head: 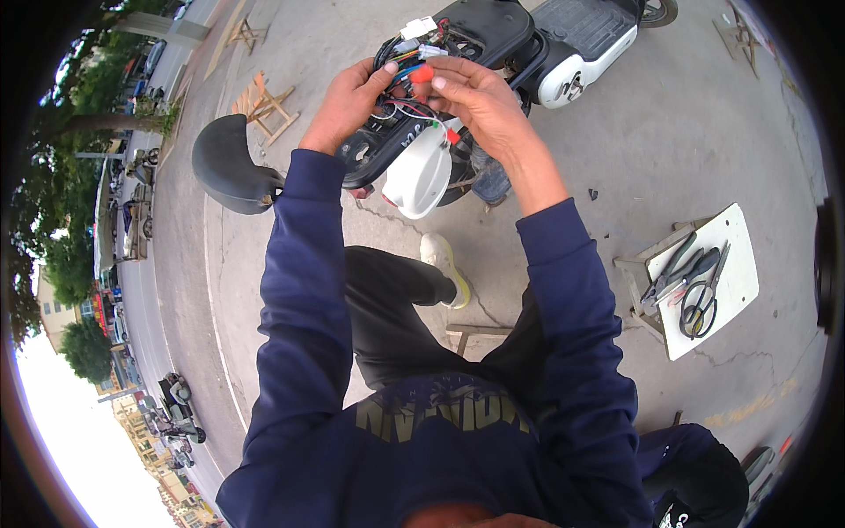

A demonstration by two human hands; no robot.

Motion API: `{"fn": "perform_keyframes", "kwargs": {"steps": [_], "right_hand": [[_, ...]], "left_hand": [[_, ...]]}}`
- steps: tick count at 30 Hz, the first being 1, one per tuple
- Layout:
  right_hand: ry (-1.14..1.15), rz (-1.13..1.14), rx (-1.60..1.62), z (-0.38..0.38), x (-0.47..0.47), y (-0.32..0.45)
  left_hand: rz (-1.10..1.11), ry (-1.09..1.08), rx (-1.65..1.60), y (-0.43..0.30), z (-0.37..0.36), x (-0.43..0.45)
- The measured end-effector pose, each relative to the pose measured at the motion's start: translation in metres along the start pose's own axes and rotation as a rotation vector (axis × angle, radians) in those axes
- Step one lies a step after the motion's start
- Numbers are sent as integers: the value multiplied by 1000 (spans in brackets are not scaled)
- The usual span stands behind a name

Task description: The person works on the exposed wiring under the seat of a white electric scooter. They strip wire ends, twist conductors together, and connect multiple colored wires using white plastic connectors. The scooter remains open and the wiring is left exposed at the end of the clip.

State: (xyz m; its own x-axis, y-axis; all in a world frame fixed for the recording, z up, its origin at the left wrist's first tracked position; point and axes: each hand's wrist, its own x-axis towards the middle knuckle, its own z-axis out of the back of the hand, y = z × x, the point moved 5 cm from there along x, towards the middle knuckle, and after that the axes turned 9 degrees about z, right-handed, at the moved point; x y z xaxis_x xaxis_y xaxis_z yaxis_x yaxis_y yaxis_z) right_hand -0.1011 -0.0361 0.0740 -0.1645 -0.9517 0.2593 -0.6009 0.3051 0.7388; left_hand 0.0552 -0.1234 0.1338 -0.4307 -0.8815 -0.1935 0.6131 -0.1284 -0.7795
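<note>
My left hand (pixel 348 104) grips a bundle of coloured wires (pixel 400 78), thumb on top, over the opened body of an electric scooter (pixel 505 26). Between the fingertips of my right hand (pixel 485 105) is a bright orange-red connector or cap (pixel 422 74), beside the same wires. White plastic plugs (pixel 418 28) stick up from the harness just beyond my fingers. A white wire loops below to a second small red connector (pixel 453 136) near the white side panel (pixel 417 175). My curled fingers hide part of the harness.
A black scooter seat (pixel 232 165) stands tilted at the left, near a folding wooden stool (pixel 265 105). On the right, a white-topped stool (pixel 733 284) bears pliers (pixel 670 267) and black-handled scissors (pixel 703 297). Dark clothing (pixel 693 468) shows at lower right. Parked vehicles line the road at left.
</note>
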Motion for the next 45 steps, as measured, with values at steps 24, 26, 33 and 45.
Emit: {"fn": "perform_keyframes", "kwargs": {"steps": [24,26,33,45], "right_hand": [[-74,-106,89,15,5,-13],[-109,-181,57,19,1,-13],[25,-264,-154,26,-14,4],[201,-271,-395,25,-26,1]], "left_hand": [[6,59,78,-3,-4,0],[1,31,65,-6,-5,-3],[-1,110,96,-2,-2,2],[-53,114,16,-2,-3,1]]}}
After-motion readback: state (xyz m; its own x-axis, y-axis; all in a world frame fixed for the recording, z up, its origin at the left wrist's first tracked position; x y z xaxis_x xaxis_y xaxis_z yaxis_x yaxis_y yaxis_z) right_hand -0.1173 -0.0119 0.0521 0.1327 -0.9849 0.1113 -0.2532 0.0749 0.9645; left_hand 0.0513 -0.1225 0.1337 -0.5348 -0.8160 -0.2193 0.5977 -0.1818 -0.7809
